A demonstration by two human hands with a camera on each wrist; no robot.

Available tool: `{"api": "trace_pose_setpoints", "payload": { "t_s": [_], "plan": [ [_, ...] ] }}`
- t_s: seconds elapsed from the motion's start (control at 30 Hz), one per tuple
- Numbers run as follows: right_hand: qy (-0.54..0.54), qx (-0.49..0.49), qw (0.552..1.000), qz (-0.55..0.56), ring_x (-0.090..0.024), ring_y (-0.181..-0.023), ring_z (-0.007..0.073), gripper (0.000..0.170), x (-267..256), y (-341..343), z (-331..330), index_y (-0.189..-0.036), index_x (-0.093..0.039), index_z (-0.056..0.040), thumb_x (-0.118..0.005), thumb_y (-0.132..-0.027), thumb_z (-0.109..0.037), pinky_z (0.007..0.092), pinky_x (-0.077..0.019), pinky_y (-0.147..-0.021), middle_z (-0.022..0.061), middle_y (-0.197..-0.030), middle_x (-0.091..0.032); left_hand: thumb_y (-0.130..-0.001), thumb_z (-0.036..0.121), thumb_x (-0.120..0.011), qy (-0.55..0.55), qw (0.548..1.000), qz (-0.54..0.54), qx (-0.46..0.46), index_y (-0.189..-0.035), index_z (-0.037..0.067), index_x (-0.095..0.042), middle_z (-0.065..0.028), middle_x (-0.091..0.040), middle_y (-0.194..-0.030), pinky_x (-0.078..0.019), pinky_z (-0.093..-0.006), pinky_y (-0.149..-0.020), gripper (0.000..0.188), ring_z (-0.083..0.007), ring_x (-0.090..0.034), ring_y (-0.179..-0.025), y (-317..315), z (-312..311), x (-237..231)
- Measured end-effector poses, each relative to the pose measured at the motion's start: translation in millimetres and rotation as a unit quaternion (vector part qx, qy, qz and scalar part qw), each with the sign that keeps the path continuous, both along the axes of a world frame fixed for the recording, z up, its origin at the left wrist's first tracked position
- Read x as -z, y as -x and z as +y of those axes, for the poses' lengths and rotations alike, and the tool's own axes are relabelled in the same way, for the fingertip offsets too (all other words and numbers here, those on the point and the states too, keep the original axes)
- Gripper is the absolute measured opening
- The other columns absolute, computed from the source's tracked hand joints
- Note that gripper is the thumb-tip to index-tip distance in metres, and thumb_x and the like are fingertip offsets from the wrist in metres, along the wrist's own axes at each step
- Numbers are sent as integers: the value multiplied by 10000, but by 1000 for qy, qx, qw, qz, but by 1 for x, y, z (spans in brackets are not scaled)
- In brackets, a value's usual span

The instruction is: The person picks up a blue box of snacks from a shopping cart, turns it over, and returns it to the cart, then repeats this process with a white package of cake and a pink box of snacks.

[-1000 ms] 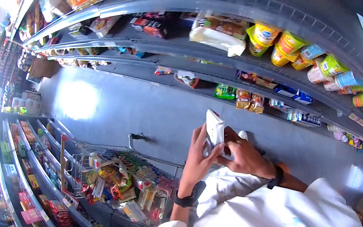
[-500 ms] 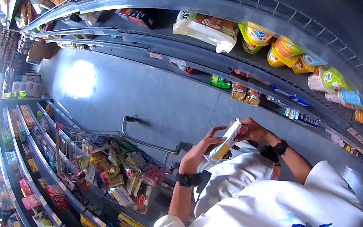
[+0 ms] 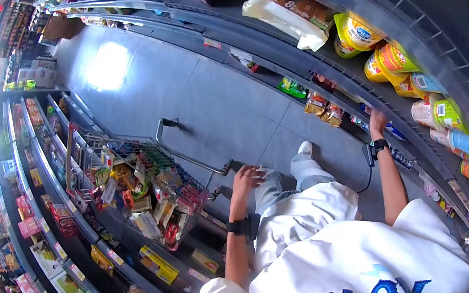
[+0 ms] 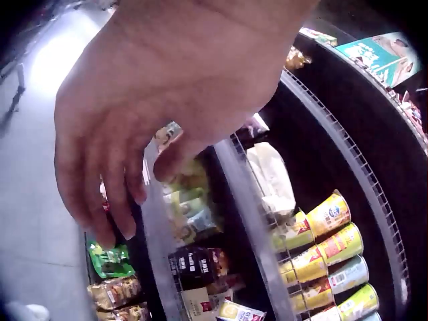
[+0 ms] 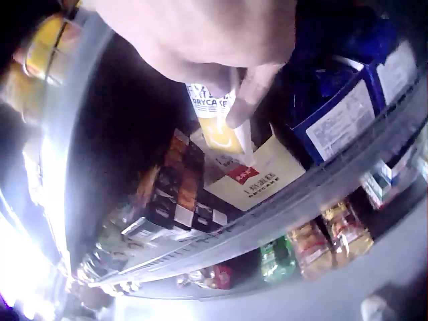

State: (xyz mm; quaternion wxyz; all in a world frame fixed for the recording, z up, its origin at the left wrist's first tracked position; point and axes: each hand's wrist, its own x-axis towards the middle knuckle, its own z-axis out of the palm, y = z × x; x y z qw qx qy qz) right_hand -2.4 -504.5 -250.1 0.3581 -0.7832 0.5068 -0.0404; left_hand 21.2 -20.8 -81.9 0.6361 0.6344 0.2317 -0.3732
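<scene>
In the right wrist view my right hand grips a small white and yellow packet marked DRYCAKE, just above a cream box on a shelf. The head view has that hand at the right-hand shelf edge, where the packet cannot be made out. My left hand hangs in the air over the floor, empty, its fingers loosely bent and spread. Up close in the left wrist view, the left hand touches nothing.
Dark boxes and a blue box flank the cream box. Cup noodles line a higher shelf. A loaded shopping cart stands at left beside shelves of packaged goods. My shoe is on the floor.
Both hands were on the white and yellow packet. My left hand has let go and moved left; the right has carried the packet right to the shelf. The view has shifted.
</scene>
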Motion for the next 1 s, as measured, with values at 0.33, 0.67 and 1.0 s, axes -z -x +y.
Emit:
{"api": "trace_pose_setpoints", "payload": {
  "t_s": [0.33,0.67,1.0],
  "plan": [
    [10,-134,979,156,-600,-980,338,462,35,-38,-26,-979,-646,18,-481,-848,-394,390,-452,-844,211,-1051,-630,-908,196,-442,16,995,-2,-100,-1036,21,-542,-104,-661,-909,-477,-287,-671,240,-190,-636,-753,56,42,3],
    [53,-141,965,216,-571,-1037,354,397,37,-86,-1,-1031,-606,51,-483,-830,-269,391,-431,-897,217,-1092,-613,-901,167,-440,-10,990,41,-138,-1059,9,-551,-116,-665,-915,-507,-286,-690,249,-223,-654,-758,96,91,13],
    [9,-244,970,0,-559,-795,310,114,27,12,123,-829,-601,-29,-545,-823,-128,402,-428,-723,172,-768,-578,-911,203,-456,-10,984,19,-177,-1147,8,-503,-142,-625,-1029,-490,-341,-829,310,-244,-614,-960,107,203,23]
  ]
}}
